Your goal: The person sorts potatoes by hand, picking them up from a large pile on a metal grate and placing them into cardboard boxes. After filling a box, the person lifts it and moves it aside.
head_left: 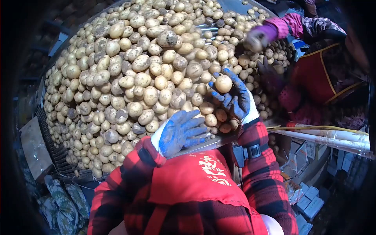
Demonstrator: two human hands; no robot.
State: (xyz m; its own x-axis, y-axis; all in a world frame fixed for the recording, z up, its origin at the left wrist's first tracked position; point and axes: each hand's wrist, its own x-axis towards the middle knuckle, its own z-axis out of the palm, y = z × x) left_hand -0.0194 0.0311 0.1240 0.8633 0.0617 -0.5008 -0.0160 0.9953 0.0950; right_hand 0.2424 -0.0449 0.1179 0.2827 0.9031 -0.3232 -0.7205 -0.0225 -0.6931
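A big heap of potatoes (150,96), many smeared with soil, spreads over the table in front of me. My right hand (239,100), in a blue and white work glove, holds one round, pale potato (223,84) at its fingers, just above the heap. Near the table's front edge, my left hand (179,132) wears a matching glove. Its palm is turned up, its fingers are stretched out, and nothing lies in it.
Across on the right, a co-worker's purple-gloved hand (256,39) holds a potato, somewhat blurred. White tubes (329,139) jut out at the right. Cardboard (36,147) stands at the left edge, with camouflage cloth (62,203) below. Boxes (311,201) are at lower right.
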